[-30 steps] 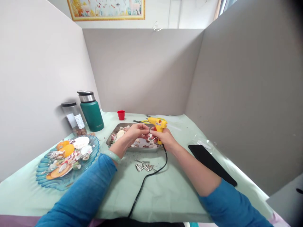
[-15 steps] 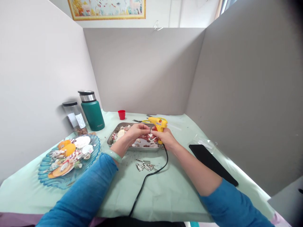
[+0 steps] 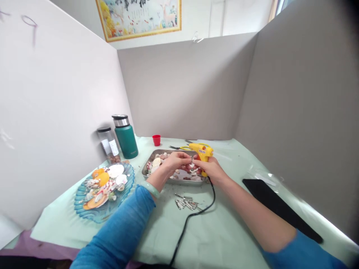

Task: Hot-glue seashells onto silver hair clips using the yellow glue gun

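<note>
Over a metal tray of seashells, my two hands meet with their fingertips close together. My right hand is wrapped round a yellow glue gun, while its thumb and forefinger reach toward the left fingers. My left hand is closed in a pinch; whatever sits between its fingertips is too small to make out. From the gun's handle a black cord runs down to the near table edge. Several silver metal clips lie in a loose pile in front of the tray.
To the left, a blue glass plate bears many shells. Behind it stand a clear jar and a green bottle. A red cup and yellow-handled pliers lie beyond the tray. At right is a black flat board beside clear plastic.
My view has turned left and tilted, so the whole table appears farther right. Both hands stay together over the tray, with the glue gun still in the right one.
</note>
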`<move>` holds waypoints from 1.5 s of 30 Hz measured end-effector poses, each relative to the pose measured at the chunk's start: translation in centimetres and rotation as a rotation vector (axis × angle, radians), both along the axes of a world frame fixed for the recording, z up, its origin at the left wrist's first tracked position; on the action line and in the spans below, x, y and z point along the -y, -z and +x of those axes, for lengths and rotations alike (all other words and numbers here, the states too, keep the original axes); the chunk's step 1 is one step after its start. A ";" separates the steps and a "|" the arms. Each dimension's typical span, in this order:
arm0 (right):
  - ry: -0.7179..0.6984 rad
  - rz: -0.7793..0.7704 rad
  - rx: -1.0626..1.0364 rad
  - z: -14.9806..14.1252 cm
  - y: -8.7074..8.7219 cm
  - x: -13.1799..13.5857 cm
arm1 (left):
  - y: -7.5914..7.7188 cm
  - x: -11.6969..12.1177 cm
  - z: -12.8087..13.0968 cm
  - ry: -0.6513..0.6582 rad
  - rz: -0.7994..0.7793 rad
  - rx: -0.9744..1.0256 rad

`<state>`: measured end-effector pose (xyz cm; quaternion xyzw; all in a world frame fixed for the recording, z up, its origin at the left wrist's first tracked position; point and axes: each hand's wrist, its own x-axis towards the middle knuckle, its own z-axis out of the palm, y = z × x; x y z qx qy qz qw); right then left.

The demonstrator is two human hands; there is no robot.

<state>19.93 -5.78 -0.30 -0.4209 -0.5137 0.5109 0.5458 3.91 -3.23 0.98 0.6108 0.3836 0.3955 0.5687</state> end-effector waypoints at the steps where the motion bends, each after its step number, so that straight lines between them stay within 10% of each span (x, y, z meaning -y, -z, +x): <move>1: -0.014 -0.005 0.008 0.0 0.1 -0.1 | 0.0 0.0 0.0 -0.001 0.001 0.011; 45: -0.047 0.000 0.011 0.2 0.3 -0.6 | 0.1 -0.2 -0.2 0.017 0.006 -0.026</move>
